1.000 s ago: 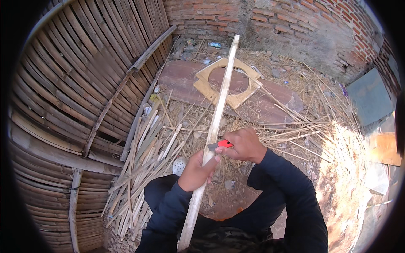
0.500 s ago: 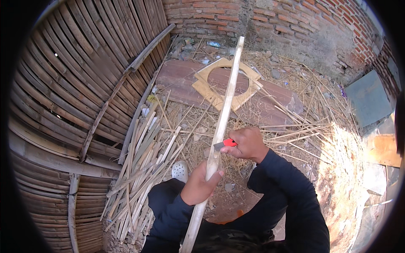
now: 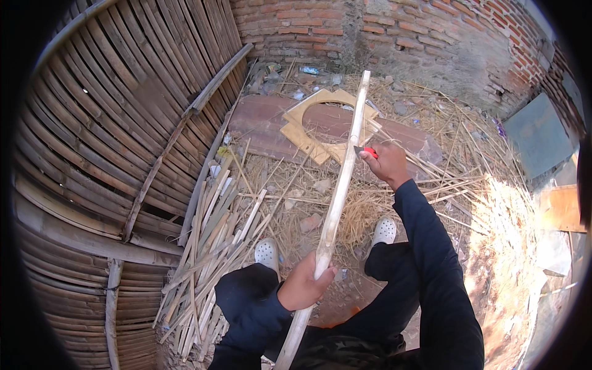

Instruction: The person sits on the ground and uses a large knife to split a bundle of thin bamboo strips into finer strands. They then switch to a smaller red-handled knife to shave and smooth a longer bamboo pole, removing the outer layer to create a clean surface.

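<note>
A long pale wooden pole [image 3: 338,206] slants up and away from my lap, its far end over the ground ahead. Around its lower part my left hand [image 3: 306,282] is wrapped. My right hand [image 3: 388,164] grips the red handle of a utility knife [image 3: 368,152]. The knife's grey blade lies against or very close to the right side of the pole, well beyond my left hand. Part of the handle is hidden in my fingers.
Several split strips [image 3: 216,243] lie heaped at left beside a bamboo wall [image 3: 123,123]. Ahead, a yellowish board with a round hole [image 3: 300,137] rests on a brown panel [image 3: 256,117]. A brick wall [image 3: 302,31] closes the far side. My white clogs [image 3: 267,253] flank the pole.
My right hand with the knife has moved farther up the pole, away from me. The pole has tilted and shifted to the right, with my left hand still around it.
</note>
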Demonstrator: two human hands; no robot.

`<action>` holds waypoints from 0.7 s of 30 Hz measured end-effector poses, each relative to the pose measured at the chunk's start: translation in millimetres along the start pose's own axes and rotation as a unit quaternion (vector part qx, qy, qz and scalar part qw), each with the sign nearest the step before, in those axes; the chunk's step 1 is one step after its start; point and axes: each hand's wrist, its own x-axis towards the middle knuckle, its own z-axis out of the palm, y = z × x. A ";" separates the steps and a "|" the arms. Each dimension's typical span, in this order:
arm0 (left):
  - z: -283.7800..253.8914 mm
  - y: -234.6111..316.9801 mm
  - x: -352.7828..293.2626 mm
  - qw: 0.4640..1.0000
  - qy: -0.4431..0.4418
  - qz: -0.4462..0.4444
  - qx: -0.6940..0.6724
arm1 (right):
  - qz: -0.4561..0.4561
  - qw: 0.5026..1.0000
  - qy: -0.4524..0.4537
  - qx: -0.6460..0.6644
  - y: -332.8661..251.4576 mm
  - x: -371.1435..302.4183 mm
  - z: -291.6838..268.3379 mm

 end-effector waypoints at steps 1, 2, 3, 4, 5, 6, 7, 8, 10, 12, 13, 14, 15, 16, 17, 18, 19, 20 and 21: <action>0.8 -8.8 -2.7 0.999 -0.009 0.037 0.028 | 0.031 0.999 0.016 -0.001 9.4 3.5 -0.3; 5.8 -15.6 -11.1 0.999 -0.028 0.034 0.023 | 0.061 0.998 0.029 -0.001 20.8 3.6 1.7; 11.3 -21.0 -21.5 0.998 -0.051 0.031 0.019 | 0.095 0.995 0.023 0.010 41.0 1.0 2.3; 14.8 -27.6 -27.1 0.997 -0.063 0.029 0.028 | 0.130 0.991 0.022 0.020 67.2 -1.4 0.5; 18.4 -34.7 -32.7 0.996 -0.074 0.026 0.037 | 0.163 0.986 0.026 0.030 83.1 -0.8 -1.2; 23.8 -42.4 -40.8 0.997 -0.063 0.016 0.050 | 0.162 0.985 0.025 0.059 83.8 -4.3 1.7; 23.5 -46.5 -43.4 0.996 -0.052 0.014 0.070 | 0.160 0.983 0.025 0.087 83.9 -10.1 4.2; 25.1 -48.3 -44.3 0.995 -0.044 0.012 0.086 | 0.158 0.981 0.018 0.111 80.5 -18.0 2.2; 18.8 -46.3 -43.1 0.991 -0.027 0.023 0.129 | 0.244 0.907 -0.048 0.339 72.9 -26.1 -0.3; 12.6 -49.0 -36.8 0.981 -0.014 0.044 0.189 | 0.311 0.774 -0.110 0.541 40.3 -22.9 -17.0; 10.2 -48.0 -33.7 0.977 -0.006 0.052 0.208 | 0.345 0.693 -0.078 0.628 15.2 -23.1 -28.5; 8.3 -46.8 -31.4 0.971 -0.001 0.063 0.230 | 0.320 0.680 -0.070 0.656 10.5 -23.8 -26.6; 7.1 -49.2 -29.7 0.972 0.005 0.056 0.230 | 0.295 0.666 -0.061 0.682 9.7 -24.5 -22.9; 7.6 -55.0 -26.4 0.975 0.009 0.084 0.206 | 0.270 0.652 -0.053 0.707 8.1 -24.1 -21.7; 7.5 -62.8 -25.7 0.977 0.016 0.107 0.183 | 0.299 0.649 -0.045 0.698 -1.1 -22.9 -21.1; 7.0 -68.7 -24.5 0.978 0.023 0.130 0.159 | 0.296 0.655 -0.045 0.694 -14.4 -22.2 -24.1; 6.7 -70.6 -20.6 0.995 -0.016 0.068 0.067 | 0.292 0.660 -0.045 0.690 -27.4 -22.2 -29.4; 9.4 -70.1 -14.5 0.998 -0.055 0.003 -0.030 | 0.290 0.667 -0.046 0.684 -35.3 -23.7 -36.0; 11.9 -69.6 -10.9 0.986 -0.092 -0.060 -0.127 | 0.278 0.684 -0.070 0.671 -37.6 -23.8 -40.5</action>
